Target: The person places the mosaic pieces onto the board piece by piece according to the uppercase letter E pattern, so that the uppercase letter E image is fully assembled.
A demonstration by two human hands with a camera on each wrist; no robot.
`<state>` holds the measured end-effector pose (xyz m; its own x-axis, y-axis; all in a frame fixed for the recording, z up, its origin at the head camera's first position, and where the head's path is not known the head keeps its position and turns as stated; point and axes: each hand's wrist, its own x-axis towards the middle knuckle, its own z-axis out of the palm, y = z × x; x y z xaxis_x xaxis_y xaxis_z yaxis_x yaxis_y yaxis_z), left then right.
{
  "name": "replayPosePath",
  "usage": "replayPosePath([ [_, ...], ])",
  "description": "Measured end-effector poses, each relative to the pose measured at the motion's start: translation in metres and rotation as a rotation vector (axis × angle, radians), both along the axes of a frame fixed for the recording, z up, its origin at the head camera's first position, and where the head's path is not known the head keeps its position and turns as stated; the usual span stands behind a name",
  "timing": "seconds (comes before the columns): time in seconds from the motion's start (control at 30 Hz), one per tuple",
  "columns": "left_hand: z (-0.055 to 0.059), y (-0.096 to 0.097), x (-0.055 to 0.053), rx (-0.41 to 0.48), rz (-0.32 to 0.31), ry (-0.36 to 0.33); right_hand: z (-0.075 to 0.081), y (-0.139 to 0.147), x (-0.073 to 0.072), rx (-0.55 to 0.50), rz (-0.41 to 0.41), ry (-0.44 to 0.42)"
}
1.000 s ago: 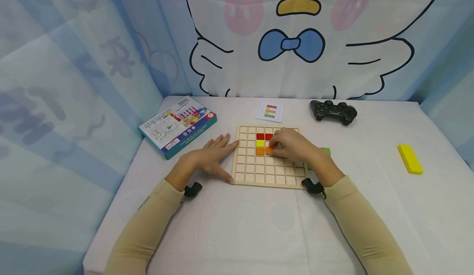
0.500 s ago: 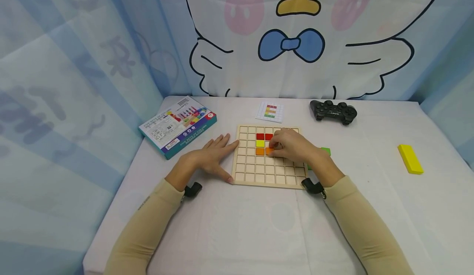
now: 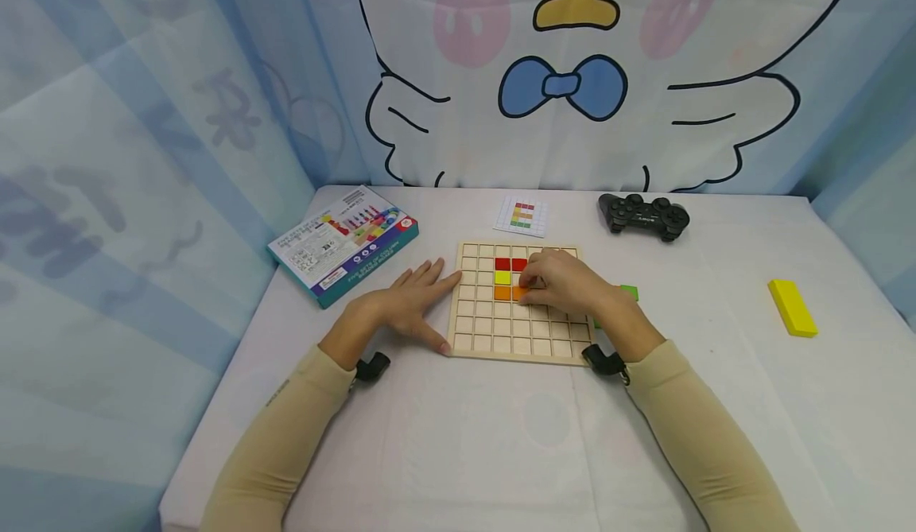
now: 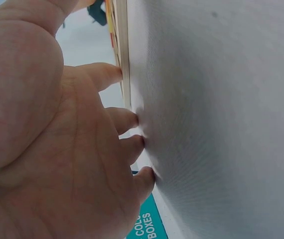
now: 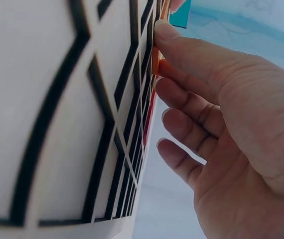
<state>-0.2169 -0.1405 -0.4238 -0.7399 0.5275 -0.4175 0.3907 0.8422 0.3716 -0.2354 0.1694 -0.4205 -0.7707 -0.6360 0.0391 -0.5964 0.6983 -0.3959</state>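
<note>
A wooden grid board (image 3: 501, 329) lies on the table, with two red tiles (image 3: 503, 264), a yellow tile (image 3: 502, 278) and an orange tile (image 3: 503, 293) in its squares. My right hand (image 3: 565, 281) is over the board, thumb and index finger pinching another orange tile (image 5: 155, 59) beside the first orange one. This hand covers part of the grid. Along the board's left side my left hand (image 3: 411, 305) is spread, its thumb and index finger touching the frame and its other fingertips on the tablecloth.
Behind the board lies a pattern card (image 3: 522, 216). A teal-edged game box (image 3: 343, 242) is at back left, a black game controller (image 3: 644, 216) at back right. A yellow block (image 3: 793, 308) lies far right. Green pieces (image 3: 630, 291) are partly hidden behind the right wrist.
</note>
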Motion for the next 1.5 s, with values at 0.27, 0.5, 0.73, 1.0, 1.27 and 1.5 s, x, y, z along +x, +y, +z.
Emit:
replayPosePath([
  [0.27, 0.000, 0.000, 0.000, 0.002, -0.001, 0.001, 0.003, 0.000, 0.000, -0.008, -0.010, 0.003],
  [0.5, 0.000, 0.000, 0.001, 0.008, -0.002, 0.009, 0.012, 0.004, 0.002, -0.108, -0.050, -0.040],
  [0.73, 0.000, 0.000, 0.001, 0.004, -0.001, 0.012, 0.014, 0.018, 0.002, -0.166, -0.083, 0.004],
  [1.0, 0.000, 0.000, 0.001, 0.008, 0.000, 0.006, 0.015, 0.039, 0.001, -0.168, -0.173, -0.041],
  [1.27, 0.002, 0.001, 0.002, -0.003, 0.004, 0.006, 0.021, 0.055, 0.003, -0.164, -0.236, -0.065],
  [1.5, 0.001, 0.000, 0.001, 0.005, 0.009, 0.000, 0.022, 0.071, 0.001, -0.155, -0.272, -0.051],
])
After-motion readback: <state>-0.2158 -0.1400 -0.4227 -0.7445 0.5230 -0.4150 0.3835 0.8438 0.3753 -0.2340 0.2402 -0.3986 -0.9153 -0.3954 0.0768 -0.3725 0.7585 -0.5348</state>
